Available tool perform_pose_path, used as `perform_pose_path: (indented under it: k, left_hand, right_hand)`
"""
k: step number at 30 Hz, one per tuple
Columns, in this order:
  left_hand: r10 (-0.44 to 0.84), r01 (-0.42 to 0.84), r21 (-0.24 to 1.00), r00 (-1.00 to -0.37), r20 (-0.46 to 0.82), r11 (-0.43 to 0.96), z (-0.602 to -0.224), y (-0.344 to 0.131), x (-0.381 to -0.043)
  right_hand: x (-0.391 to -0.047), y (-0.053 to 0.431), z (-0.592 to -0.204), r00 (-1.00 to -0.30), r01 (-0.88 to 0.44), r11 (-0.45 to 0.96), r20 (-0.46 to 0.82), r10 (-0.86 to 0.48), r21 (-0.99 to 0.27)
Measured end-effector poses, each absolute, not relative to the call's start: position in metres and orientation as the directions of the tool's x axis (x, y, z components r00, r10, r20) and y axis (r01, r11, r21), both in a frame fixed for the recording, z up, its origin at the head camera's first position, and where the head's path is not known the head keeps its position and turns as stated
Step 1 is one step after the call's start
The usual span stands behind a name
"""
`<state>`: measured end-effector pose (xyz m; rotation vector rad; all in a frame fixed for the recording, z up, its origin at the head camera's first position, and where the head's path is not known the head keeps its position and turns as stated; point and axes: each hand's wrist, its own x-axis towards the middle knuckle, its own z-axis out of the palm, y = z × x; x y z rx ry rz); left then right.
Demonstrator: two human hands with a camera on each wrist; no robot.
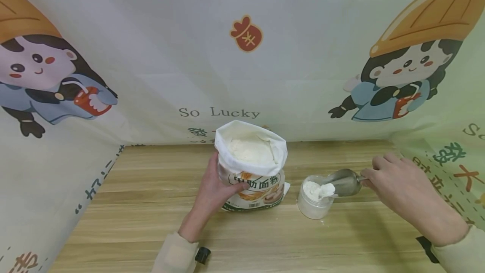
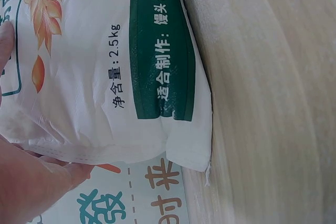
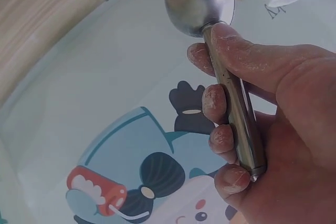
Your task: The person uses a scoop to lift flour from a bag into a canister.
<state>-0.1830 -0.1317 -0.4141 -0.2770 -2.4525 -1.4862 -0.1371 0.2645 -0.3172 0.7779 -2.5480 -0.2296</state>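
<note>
An open white flour bag (image 1: pixel 261 197) with green and orange print stands upright on the table. White flour (image 1: pixel 250 150) shows inside its mouth. My left hand (image 1: pixel 217 188) grips the bag's left side, thumb across the front. In my right hand (image 1: pixel 401 188) is a metal scoop (image 1: pixel 345 182), its handle held with curled fingers; the right wrist view shows white powder on the fingertips (image 3: pixel 214 103). The scoop's front end is over the mouth of a clear round jar (image 1: pixel 315 209), tilted toward it. Flour lies at the scoop's lip and in the jar.
The wood-grain table (image 1: pixel 144 205) carries the bag and jar, the jar just right of the bag. Behind and at both sides rises a printed cloth backdrop (image 1: pixel 295 54) with cartoon figures. A small white flap (image 1: pixel 286 189) sticks out beside the bag.
</note>
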Motion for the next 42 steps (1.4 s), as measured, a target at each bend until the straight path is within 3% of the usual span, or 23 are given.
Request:
perform_pose_path:
  k: [12,26,32,42]
  left_hand:
    - [0.027,0.29,0.84,-0.949,0.313,0.459,-0.415,-0.132,-0.183]
    - [0.032,0.308,0.834,-0.943,0.331,0.458,-0.416,-0.132,-0.183]
    - [0.029,0.292,0.838,-0.949,0.315,0.462,-0.415,-0.133,-0.183]
    - [0.037,0.3,0.827,-0.946,0.322,0.476,-0.416,-0.133,-0.184]
  right_hand:
    - [-0.136,0.267,-0.316,-0.683,-0.497,0.811,0.438,-0.585,0.308]
    - [-0.134,0.266,-0.32,-0.634,-0.502,0.834,0.558,-0.535,0.229]
    - [-0.133,0.259,-0.313,-0.594,-0.484,0.845,0.624,-0.508,0.227]
    - [-0.131,0.233,-0.294,-0.588,-0.482,0.855,0.652,-0.478,0.192]
